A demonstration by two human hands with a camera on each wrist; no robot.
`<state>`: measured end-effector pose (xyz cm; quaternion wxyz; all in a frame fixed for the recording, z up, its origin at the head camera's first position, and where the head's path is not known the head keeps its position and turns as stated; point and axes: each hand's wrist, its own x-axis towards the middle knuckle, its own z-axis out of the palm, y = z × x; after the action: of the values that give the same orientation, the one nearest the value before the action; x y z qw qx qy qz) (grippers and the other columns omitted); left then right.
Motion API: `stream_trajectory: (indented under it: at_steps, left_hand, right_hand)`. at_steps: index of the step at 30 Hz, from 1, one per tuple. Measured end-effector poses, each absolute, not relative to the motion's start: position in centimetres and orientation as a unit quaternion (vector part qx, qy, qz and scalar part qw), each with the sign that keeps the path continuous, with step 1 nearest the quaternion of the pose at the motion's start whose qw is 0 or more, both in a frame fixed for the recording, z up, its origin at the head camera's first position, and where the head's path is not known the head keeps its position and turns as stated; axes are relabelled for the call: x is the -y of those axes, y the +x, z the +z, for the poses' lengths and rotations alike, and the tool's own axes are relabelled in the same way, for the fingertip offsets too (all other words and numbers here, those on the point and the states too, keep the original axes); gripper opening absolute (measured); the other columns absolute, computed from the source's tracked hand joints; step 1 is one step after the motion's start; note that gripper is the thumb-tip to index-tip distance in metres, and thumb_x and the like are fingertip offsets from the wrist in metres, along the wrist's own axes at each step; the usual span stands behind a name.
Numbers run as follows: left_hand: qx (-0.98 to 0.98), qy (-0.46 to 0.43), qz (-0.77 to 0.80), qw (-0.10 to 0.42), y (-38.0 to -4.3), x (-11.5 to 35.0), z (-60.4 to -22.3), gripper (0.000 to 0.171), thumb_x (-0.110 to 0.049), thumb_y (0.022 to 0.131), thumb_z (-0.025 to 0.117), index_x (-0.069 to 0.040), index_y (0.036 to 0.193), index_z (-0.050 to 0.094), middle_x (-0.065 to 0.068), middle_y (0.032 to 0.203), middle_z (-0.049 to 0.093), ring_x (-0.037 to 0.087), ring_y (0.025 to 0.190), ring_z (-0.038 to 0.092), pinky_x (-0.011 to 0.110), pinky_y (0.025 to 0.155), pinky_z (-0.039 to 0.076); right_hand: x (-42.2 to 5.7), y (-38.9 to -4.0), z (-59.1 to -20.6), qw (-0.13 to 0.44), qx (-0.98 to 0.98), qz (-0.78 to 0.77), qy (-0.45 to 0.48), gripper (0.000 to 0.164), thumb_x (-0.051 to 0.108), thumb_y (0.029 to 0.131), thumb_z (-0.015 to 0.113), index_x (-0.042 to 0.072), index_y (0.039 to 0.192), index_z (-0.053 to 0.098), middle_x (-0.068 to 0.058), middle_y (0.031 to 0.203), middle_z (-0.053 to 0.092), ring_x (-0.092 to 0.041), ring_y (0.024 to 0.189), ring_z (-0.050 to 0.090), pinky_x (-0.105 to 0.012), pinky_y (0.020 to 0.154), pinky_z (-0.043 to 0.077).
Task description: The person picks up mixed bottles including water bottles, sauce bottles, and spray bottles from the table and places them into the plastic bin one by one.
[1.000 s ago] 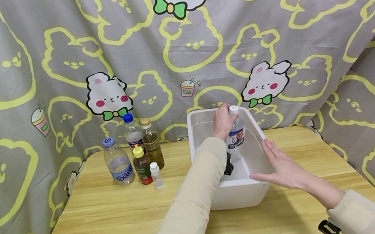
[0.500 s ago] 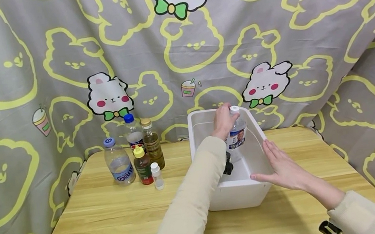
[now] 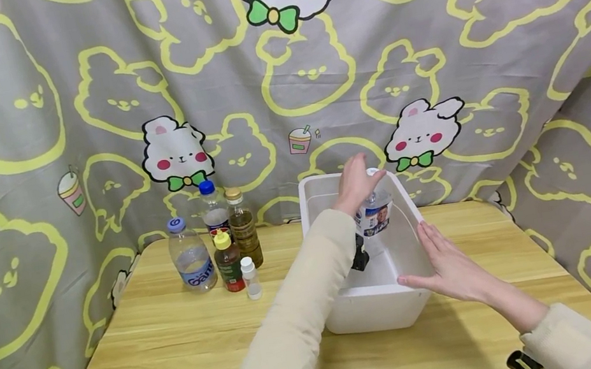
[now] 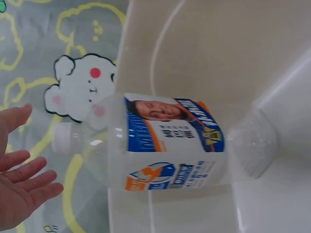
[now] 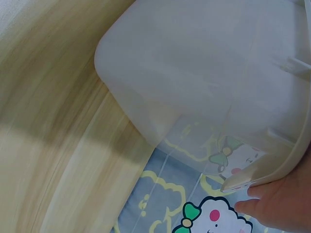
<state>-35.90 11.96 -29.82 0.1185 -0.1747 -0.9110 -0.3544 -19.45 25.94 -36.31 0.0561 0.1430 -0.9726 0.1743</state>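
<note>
Before me a cartoon-print curtain (image 3: pixel 224 86) hangs behind a wood-grain table (image 3: pixel 179 364), where a bottle (image 3: pixel 378 216) stands in a white tub (image 3: pixel 376 312). The left hand (image 3: pixel 356 185) grasps nothing near the bottle's cap (image 4: pixel 62 138); the right hand (image 3: pixel 451 267) rests straight-fingered against the tub.

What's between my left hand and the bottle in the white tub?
No object: the left wrist view shows an open gap between your left hand and the bottle, with patterned curtain behind it.

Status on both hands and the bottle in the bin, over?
Left hand apart from the cap. Right hand on the bin rim. Bottle standing inside. Nothing between left fingers and cap.
</note>
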Motion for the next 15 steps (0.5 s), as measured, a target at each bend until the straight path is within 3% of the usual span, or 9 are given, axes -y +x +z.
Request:
stream_trajectory:
  at_steps: [15]
  left_hand:
    - [0.916, -0.213, -0.328, 0.094, -33.9, -10.6, -26.8, 0.054, -0.032, 0.081, 0.064, -0.006, 0.124, 0.047, 0.006, 0.123, 0.050, 0.016, 0.112, 0.046, 0.022, 0.092, 0.037]
  right_hand:
    - [-25.9, -19.4, -36.1, 0.055, 0.973, 0.172, 0.142, 0.102, 0.056, 0.076, 0.057, -0.012, 0.136, 0.009, -0.029, 0.142, 0.005, -0.041, 0.129, 0.005, -0.057, 0.100, 0.013]
